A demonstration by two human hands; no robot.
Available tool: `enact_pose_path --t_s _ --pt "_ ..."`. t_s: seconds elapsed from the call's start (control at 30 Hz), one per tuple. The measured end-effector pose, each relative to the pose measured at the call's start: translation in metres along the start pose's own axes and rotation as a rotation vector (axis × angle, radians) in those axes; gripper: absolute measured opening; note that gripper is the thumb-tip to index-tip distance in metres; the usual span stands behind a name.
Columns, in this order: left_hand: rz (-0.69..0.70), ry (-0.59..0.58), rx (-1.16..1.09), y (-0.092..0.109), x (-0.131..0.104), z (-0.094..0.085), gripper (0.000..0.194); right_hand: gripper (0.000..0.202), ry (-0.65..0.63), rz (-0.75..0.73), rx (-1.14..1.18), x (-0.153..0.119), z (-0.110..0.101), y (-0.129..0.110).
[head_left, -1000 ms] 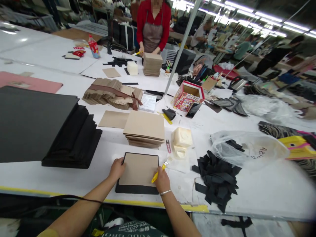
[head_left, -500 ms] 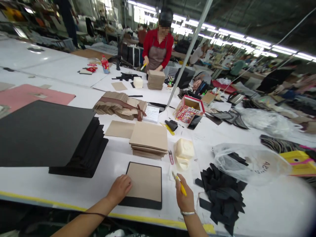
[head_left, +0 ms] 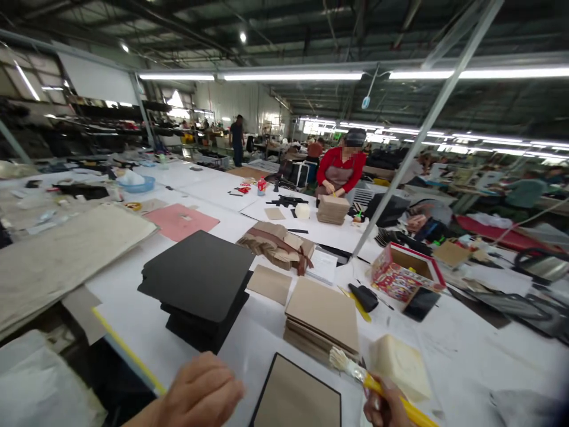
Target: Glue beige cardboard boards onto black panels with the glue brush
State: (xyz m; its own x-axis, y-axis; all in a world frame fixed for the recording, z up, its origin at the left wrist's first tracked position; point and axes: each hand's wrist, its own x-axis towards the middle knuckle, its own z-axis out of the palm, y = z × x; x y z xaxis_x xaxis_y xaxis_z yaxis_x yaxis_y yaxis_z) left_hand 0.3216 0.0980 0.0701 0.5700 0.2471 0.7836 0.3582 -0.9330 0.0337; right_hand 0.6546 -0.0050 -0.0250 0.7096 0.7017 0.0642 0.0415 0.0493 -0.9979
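My right hand [head_left: 386, 403] is wrapped round the yellow handle of a glue brush [head_left: 351, 367]. The brush's whitish, matted bristles point up and left, beside the stack of beige boards [head_left: 320, 320]. Below lies a beige board [head_left: 297, 397] with a black sheet showing as a border around it; its near end is cut off by the view. To its left, my left hand [head_left: 204, 388] is raised with the fingers curled together, back up, and nothing shows in it. Beyond that hand stands a stack of black sheets [head_left: 200, 279]. A cream block-shaped container [head_left: 400, 365] stands right of the brush.
Beyond the boards are a tied beige bundle [head_left: 275, 246], a notepad [head_left: 322, 267], a red patterned box [head_left: 406, 270] and a phone [head_left: 421, 303]. A slanted metal pole [head_left: 400, 178] rises from the table. Across it, a co-worker in red [head_left: 340, 169] bends over another stack.
The view has swung up and left. My left hand has come off the board's left edge and sits higher. My right hand still holds the brush, now nearer the beige stack.
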Motion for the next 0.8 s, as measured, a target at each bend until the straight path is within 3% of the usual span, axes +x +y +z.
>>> enact_pose_path --t_s 0.1,0.2,0.37,0.47,0.57,0.63,0.7,0.8 --pt "-0.175 0.151 0.091 -0.019 -0.008 -0.029 0.053 0.031 0.043 0.03 0.085 -0.002 0.01 -0.013" --pt "-0.294 0.098 0.016 -0.028 -0.023 -0.017 0.037 0.029 0.122 0.043 0.145 0.002 0.009 -0.019" --pt "-0.098 -0.192 -0.324 0.0 -0.041 0.056 0.007 0.023 0.275 0.051 0.261 0.004 -0.01 -0.016" --pt "-0.131 -0.359 -0.392 0.021 -0.054 0.113 0.016 0.023 0.388 0.058 0.245 -0.004 -0.034 -0.005" --pt "-0.081 -0.492 -0.44 0.041 -0.083 0.171 0.012 0.027 0.538 0.065 0.119 -0.023 -0.074 0.008" --pt "-0.015 -0.58 -0.461 0.055 -0.11 0.204 0.03 0.034 0.634 0.05 -0.062 -0.041 -0.106 0.015" --pt "0.0 -0.688 -0.444 0.067 -0.137 0.229 0.039 0.041 0.675 0.042 -0.28 -0.064 -0.139 0.025" --pt "-0.037 -0.838 -0.381 0.077 -0.166 0.251 0.041 0.042 0.588 0.049 -0.597 -0.1 -0.184 0.052"
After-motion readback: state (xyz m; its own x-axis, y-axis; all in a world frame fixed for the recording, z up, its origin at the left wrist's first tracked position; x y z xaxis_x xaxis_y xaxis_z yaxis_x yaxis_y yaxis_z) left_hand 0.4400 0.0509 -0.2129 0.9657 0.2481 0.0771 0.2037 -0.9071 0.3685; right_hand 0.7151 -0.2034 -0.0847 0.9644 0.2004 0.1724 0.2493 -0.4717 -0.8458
